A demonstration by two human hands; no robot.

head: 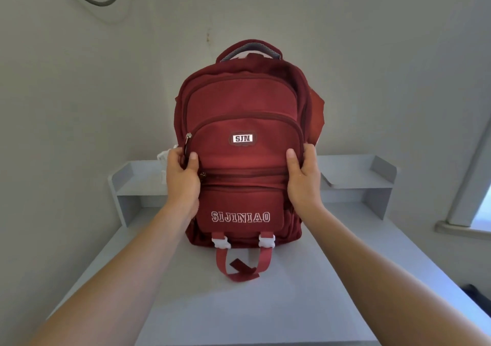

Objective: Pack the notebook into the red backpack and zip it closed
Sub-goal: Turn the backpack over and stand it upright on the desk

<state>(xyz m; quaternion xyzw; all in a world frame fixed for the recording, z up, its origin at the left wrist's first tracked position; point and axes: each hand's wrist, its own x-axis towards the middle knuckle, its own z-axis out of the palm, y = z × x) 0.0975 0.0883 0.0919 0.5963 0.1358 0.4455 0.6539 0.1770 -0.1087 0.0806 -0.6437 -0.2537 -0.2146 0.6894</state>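
The backpack (243,157) is held upright between the two hands, its base resting on the desk (239,305) and its front turned toward the camera. The left hand (183,175) is closed on the bag's left edge: the thumb is laid on the front panel and the fingers are wrapped behind, out of sight. A metal zipper pull (188,139) hangs just above this hand, its lower end tucked beside the thumb. The right hand (303,175) is clamped on the opposite edge in the same way, thumb in front and fingers curled round the side. Between the two thumbs a closed pocket zip runs across the front, and above them sits a small label reading SJN (242,138). Below the hands the word SIJINIAO (240,217) is printed on the lower pocket, and two straps (243,264) trail onto the desk nearer the camera. Beyond the hands, a low grey shelf (358,175) stands behind the bag. Something white (166,157) shows just past the left hand, possibly cloth or paper; it cannot be identified. The top zips appear shut.
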